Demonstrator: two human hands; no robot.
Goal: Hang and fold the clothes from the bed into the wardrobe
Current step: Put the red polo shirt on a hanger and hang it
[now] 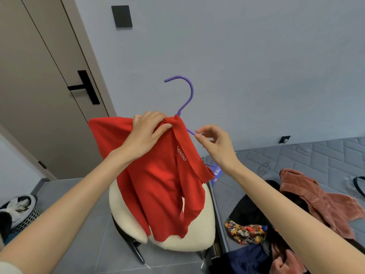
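Red shirt (158, 184) hangs on a purple hanger (188, 95) above a cream chair (199, 234). The left hand (147, 133) grips its bunched collar, and the right hand (215, 145) pinches the hanger's bare arm between its fingers.

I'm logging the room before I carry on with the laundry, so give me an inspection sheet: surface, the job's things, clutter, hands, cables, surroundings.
Surface: grey quilted bed at right.
Job's things: red shirt on a purple hanger, held up in front of a cream chair; pink fleece garment, black garment and patterned cloth lie on the bed.
Clutter: mesh basket on the floor at left.
Hands: left hand grips the shirt at its collar; right hand pinches the hanger's arm.
Cables: dark loop at the bed's right edge, cannot tell if it is a cable.
Surroundings: door with a black handle; wardrobe not in view.
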